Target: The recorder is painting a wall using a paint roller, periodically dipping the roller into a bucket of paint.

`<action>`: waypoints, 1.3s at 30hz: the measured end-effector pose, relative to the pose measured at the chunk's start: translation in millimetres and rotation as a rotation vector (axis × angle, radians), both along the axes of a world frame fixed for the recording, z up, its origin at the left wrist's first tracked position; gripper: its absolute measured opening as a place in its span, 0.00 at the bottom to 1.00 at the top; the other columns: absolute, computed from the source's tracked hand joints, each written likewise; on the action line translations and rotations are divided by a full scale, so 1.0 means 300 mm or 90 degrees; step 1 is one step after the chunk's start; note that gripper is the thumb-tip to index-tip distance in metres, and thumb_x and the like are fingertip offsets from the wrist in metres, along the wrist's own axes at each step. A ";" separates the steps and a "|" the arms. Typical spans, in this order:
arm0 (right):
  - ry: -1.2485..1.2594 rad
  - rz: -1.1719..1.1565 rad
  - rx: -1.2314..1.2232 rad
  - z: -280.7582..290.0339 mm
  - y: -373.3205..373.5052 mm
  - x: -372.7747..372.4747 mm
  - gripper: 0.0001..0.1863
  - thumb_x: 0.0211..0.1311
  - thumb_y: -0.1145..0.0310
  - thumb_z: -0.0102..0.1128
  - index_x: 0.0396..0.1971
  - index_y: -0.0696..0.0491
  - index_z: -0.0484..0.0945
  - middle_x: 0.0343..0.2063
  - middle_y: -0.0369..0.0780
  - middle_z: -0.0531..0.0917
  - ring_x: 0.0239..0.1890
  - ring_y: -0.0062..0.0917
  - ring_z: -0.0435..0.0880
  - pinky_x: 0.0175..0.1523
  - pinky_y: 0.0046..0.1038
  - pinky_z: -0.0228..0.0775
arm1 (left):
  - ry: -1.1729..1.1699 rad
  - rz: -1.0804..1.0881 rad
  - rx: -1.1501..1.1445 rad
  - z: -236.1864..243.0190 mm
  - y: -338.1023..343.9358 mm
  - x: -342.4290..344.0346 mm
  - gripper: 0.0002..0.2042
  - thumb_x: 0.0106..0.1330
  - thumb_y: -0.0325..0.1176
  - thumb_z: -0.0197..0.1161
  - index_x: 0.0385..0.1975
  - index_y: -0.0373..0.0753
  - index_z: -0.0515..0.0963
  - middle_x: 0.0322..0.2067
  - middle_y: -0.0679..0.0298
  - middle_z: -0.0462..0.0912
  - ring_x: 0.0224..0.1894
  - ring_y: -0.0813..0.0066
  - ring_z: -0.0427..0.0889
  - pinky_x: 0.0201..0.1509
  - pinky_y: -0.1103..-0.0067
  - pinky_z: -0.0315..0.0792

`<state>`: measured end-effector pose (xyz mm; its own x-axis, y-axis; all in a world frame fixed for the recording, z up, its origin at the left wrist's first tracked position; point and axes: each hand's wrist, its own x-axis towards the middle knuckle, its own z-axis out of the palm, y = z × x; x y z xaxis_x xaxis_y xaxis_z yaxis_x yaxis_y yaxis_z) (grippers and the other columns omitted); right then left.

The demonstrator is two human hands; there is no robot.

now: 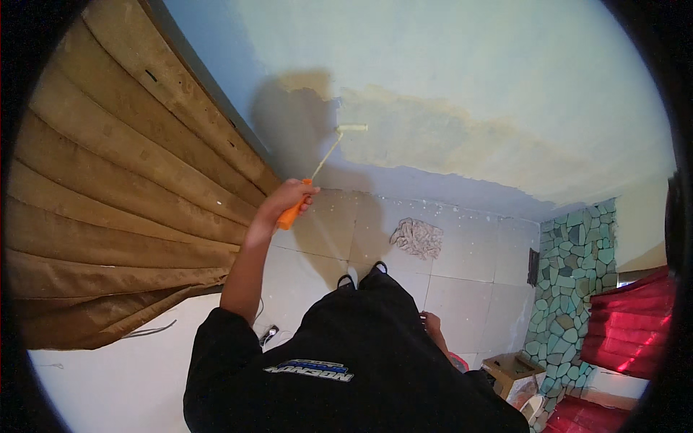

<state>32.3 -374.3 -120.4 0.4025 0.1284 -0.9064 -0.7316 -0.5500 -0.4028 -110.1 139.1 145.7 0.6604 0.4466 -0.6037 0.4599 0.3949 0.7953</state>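
My left hand (292, 198) is wrapped around the orange handle of a paint roller (352, 128), arm stretched forward. The roller's thin metal rod slants up to a small pale-yellow sleeve, which is at the wall (462, 141). Pale yellowish paint covers part of that wall in ragged patches, over a bluish-grey lower strip. Down beside my right thigh is my right hand (431, 322), fingers curled in; what they hold, if anything, is hidden. A red rim (458, 361) shows by my right forearm, mostly covered by my dark clothing.
A brown pleated curtain (123, 195) hangs along the left. On the tiled floor (462, 281) lie a crumpled patterned cloth (417, 239) and scattered paint specks. At right are a cardboard box (514, 372), a green stone-clad wall (567, 289) and red curtains (628, 325).
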 end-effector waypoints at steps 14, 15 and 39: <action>-0.247 0.225 0.011 -0.067 -0.095 -0.035 0.11 0.50 0.63 0.50 0.30 0.53 0.74 0.21 0.37 0.75 0.20 0.23 0.71 0.26 0.27 0.63 | -0.015 0.011 -0.123 -0.345 0.036 0.246 0.10 0.53 0.31 0.54 0.14 0.40 0.63 0.11 0.69 0.65 0.11 0.82 0.63 0.14 0.83 0.63; -0.271 0.238 0.014 -0.110 -0.105 -0.041 0.11 0.50 0.63 0.50 0.30 0.53 0.74 0.21 0.37 0.75 0.20 0.23 0.71 0.26 0.27 0.63 | -0.008 0.003 -0.098 -0.286 0.001 0.266 0.08 0.54 0.31 0.54 0.17 0.41 0.63 0.12 0.70 0.65 0.12 0.84 0.62 0.14 0.86 0.62; 0.027 -0.006 -0.015 0.027 -0.059 -0.016 0.13 0.49 0.62 0.50 0.31 0.54 0.73 0.21 0.38 0.74 0.21 0.23 0.72 0.26 0.25 0.64 | -0.063 0.003 -0.092 0.252 0.013 -0.120 0.09 0.57 0.36 0.53 0.20 0.42 0.63 0.14 0.72 0.64 0.11 0.88 0.61 0.11 0.89 0.56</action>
<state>27.5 -392.1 -112.4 0.3643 0.1033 -0.9255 -0.7534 -0.5515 -0.3581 -145.9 143.0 221.2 0.7181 0.3631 -0.5937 0.3800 0.5101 0.7716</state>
